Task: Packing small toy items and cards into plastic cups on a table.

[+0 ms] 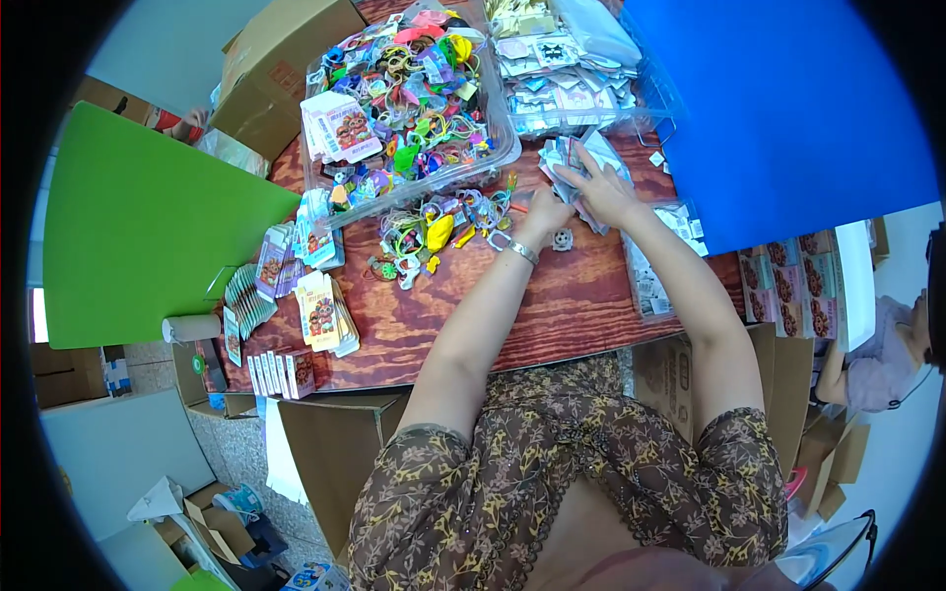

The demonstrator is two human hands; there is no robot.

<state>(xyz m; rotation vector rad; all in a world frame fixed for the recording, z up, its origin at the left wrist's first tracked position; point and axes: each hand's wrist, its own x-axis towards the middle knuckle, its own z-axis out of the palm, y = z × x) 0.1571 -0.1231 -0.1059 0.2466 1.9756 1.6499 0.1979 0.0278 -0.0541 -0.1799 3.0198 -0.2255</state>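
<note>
Both hands, left (545,212) and right (603,192), hold a packet stack (572,158) just below the clear bin (591,108); a firm, even grip probably keeps the packets together.

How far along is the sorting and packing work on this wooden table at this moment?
Looks early to midway. Done: card stacks and small boxes sit lined up at the table's left edge. In hand: the left hand and right hand are both on a bundle of small clear packets. Left: a clear tray heaped with colourful trinkets, plus a loose pile on the table.
</note>
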